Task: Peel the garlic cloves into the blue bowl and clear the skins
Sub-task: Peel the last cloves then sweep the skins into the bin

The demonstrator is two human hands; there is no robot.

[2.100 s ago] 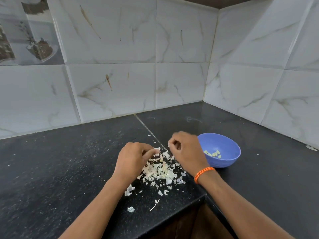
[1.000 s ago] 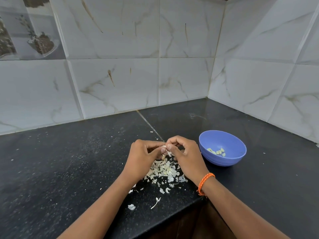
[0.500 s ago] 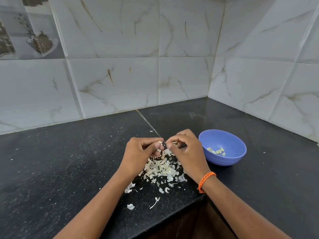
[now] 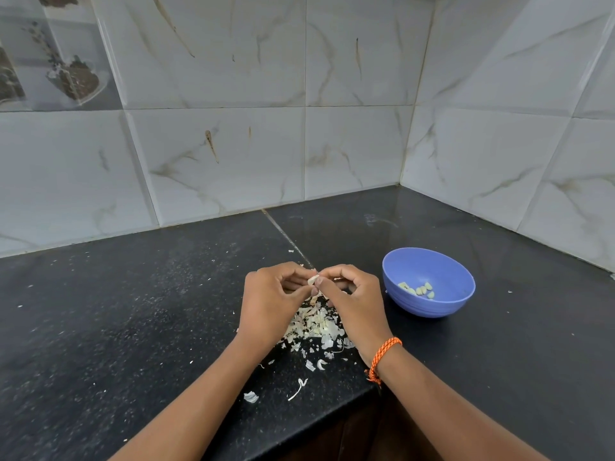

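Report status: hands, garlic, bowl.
Left hand and right hand pinch one garlic clove. Blue bowl holds peeled cloves. Skins piled beneath.

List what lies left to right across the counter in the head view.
left hand → garlic clove pinched between both hands → right hand → blue bowl holding peeled cloves.

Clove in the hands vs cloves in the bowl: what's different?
The held clove is one piece, pinched between the left hand and right hand above the skins; the bowl cloves are several, lying loose in the blue bowl. The held clove looks whiter, the bowl cloves pale yellow. Both are small garlic pieces.
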